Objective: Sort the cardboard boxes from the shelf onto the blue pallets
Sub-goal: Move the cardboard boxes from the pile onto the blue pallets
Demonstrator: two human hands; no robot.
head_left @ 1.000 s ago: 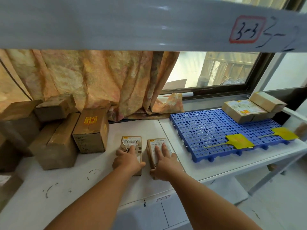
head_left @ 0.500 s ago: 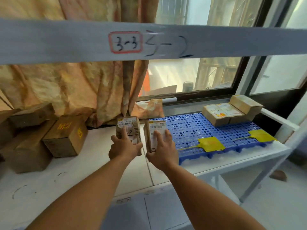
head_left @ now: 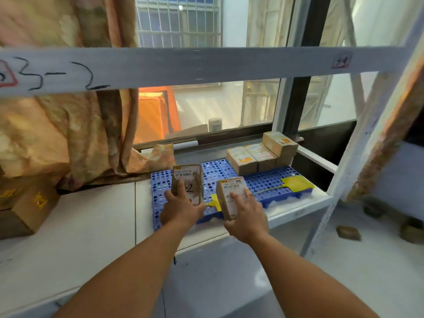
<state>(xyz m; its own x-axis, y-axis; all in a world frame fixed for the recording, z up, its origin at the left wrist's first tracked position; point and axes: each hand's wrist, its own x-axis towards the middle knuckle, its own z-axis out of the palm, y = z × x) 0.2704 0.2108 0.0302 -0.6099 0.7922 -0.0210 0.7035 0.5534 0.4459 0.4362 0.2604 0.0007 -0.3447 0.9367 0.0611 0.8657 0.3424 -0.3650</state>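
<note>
My left hand (head_left: 181,210) is clamping one box (head_left: 187,176), my right hand (head_left: 246,218) another box (head_left: 230,191), labels facing me for sorting, pallet (head_left: 263,180) just beyond.

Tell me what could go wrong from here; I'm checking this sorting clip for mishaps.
1. A yellow swatter lies on the blue pallet between the hands; a box set on it may sit tilted.
2. The left hand grips the left box and the right hand the right box, each single-handed; either could slip.
</note>
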